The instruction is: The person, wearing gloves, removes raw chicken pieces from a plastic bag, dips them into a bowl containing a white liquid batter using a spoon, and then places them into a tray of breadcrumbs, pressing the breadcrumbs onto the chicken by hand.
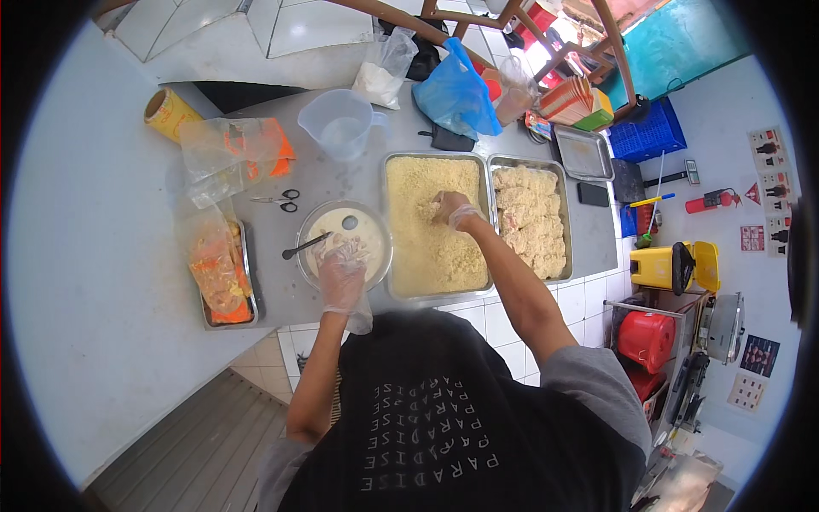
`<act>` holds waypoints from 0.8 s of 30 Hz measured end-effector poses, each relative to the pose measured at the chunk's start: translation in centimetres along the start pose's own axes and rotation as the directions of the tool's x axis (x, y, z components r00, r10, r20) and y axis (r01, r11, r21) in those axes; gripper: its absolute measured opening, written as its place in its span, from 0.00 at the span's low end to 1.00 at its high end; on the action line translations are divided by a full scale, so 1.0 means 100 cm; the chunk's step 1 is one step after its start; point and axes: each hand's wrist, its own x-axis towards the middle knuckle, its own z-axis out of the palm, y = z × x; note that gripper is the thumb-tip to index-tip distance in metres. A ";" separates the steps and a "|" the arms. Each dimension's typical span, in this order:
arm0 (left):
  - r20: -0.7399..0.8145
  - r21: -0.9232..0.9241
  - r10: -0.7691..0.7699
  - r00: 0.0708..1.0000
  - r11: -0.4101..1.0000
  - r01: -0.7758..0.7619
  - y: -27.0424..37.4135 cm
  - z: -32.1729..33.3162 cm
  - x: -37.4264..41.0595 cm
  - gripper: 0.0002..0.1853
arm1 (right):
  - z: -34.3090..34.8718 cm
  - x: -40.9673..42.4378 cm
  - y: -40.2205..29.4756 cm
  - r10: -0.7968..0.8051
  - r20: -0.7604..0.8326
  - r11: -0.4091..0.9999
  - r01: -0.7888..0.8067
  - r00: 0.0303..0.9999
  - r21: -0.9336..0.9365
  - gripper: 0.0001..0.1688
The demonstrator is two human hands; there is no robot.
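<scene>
My left hand (344, 276), in a clear plastic glove, dips its fingers into the pale batter of a round metal bowl (388, 264). Batter coats the fingers, so whether they grip a piece cannot be told. A black-handled ladle (307, 245) rests in the same bowl, its handle over the rim. My right hand (452, 208), gloved too, is in a metal tray of breadcrumbs (441, 269), fingers curled around a clump of crumbs; anything inside the clump is hidden. Right of it, a second metal tray (569, 246) holds rows of crumb-coated pieces.
Scissors (281, 200) lie left of the bowl, near a tray of bagged food (221, 275). Behind stand a plastic measuring jug (342, 125), a bag of white powder (382, 77) and a blue plastic bag (454, 96). A phone (593, 194) lies at the table's right.
</scene>
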 end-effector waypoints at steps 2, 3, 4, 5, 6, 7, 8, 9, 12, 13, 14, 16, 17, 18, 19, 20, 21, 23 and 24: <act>-0.025 -0.107 0.024 0.999 0.994 -0.027 0.000 0.001 -0.002 0.24 | -0.015 -0.015 -0.009 0.023 -0.022 1.000 -0.023 0.999 0.016 0.38; 0.006 -0.060 -0.035 0.999 0.998 0.035 0.018 -0.002 -0.001 0.24 | -0.024 -0.026 -0.009 0.054 -0.044 0.998 -0.053 0.998 0.033 0.39; 0.027 -0.008 -0.095 0.995 0.995 0.095 0.028 -0.004 -0.001 0.24 | -0.031 -0.033 -0.007 0.064 -0.048 0.997 -0.062 0.997 0.036 0.39; 0.036 -0.009 -0.092 0.995 0.996 0.092 0.026 -0.004 0.000 0.24 | -0.039 -0.040 -0.005 0.059 -0.109 0.997 -0.053 0.992 0.058 0.39; 0.051 0.007 -0.061 0.997 0.998 0.061 0.022 -0.005 0.003 0.24 | -0.046 -0.045 -0.006 0.053 -0.170 0.996 -0.041 0.984 0.077 0.39; 0.066 0.024 -0.034 0.997 0.999 0.033 0.023 -0.005 0.004 0.24 | -0.052 -0.052 -0.009 0.062 -0.172 0.996 -0.049 0.983 0.079 0.39; 0.075 0.023 -0.033 0.997 0.999 0.032 0.023 -0.005 0.004 0.24 | -0.058 -0.059 -0.013 0.109 -0.187 0.987 -0.084 0.976 0.139 0.40; 0.072 0.085 -0.023 0.997 0.996 0.016 0.032 -0.005 0.006 0.23 | -0.068 -0.068 -0.016 0.164 -0.203 0.972 -0.122 0.965 0.202 0.41; 0.075 0.074 -0.027 0.997 0.997 0.021 0.036 -0.001 0.010 0.23 | -0.069 -0.082 -0.025 0.221 -0.302 0.961 -0.155 0.927 0.229 0.41; 0.076 0.003 -0.048 0.996 0.999 0.048 0.034 0.001 0.012 0.23 | -0.068 -0.086 -0.022 0.275 -0.329 0.930 -0.163 0.903 0.330 0.41; 0.088 0.002 -0.043 0.995 0.999 0.043 0.030 0.003 0.014 0.23 | -0.070 -0.088 -0.018 0.286 -0.334 0.927 -0.170 0.898 0.335 0.41; 0.123 -0.058 0.034 0.992 0.998 -0.027 0.020 0.004 0.019 0.23 | -0.081 -0.094 -0.013 0.379 -0.346 0.878 -0.215 0.858 0.429 0.42; 0.137 -0.058 0.036 0.990 0.998 -0.029 0.014 0.003 0.021 0.23 | -0.088 -0.098 -0.010 0.391 -0.347 0.872 -0.223 0.852 0.435 0.42; 0.146 -0.069 0.038 0.989 0.997 -0.028 0.012 0.006 0.024 0.24 | -0.099 -0.108 0.000 0.387 -0.371 0.867 -0.196 0.844 0.458 0.43; 0.149 -0.080 0.036 0.988 0.996 -0.024 0.009 0.008 0.025 0.24 | -0.112 -0.119 0.000 0.378 -0.394 0.863 -0.166 0.838 0.477 0.44; 0.166 -0.085 0.039 0.985 0.996 -0.025 0.005 0.008 0.026 0.24 | -0.125 -0.131 0.000 0.385 -0.389 0.841 -0.145 0.837 0.521 0.41; 0.140 -0.108 0.070 0.988 0.993 -0.055 0.000 0.009 0.027 0.23 | -0.140 -0.147 -0.003 0.395 -0.388 0.815 -0.123 0.833 0.565 0.39; 0.136 -0.144 0.104 0.985 0.986 -0.084 -0.002 0.013 0.029 0.21 | -0.163 -0.167 0.010 0.435 -0.348 0.813 -0.196 0.831 0.548 0.42; 0.154 -0.096 0.093 0.984 0.992 -0.079 0.006 0.016 0.030 0.21 | -0.160 -0.179 0.043 0.442 -0.406 0.817 -0.172 0.800 0.550 0.42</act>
